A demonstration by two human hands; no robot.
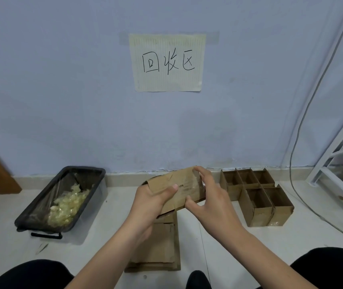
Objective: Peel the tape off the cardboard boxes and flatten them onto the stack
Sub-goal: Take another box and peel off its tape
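Note:
I hold a small brown cardboard box (179, 184) in the air above the floor, its taped face toward me. My left hand (151, 203) grips its left end, thumb across the front. My right hand (208, 197) holds the right end, fingers curled over the top edge and thumb at the lower edge, where clear tape (191, 187) shines. Directly beneath lies the stack of flattened cardboard (158, 247) on the floor. Several open boxes (256, 195) stand in a group to the right.
A black bin (41, 207) lined with clear plastic holds crumpled yellowish tape at the left. A paper sign (167, 62) hangs on the wall. White metal frame (337, 155) and a cable run along the right. My knees frame the bottom edge.

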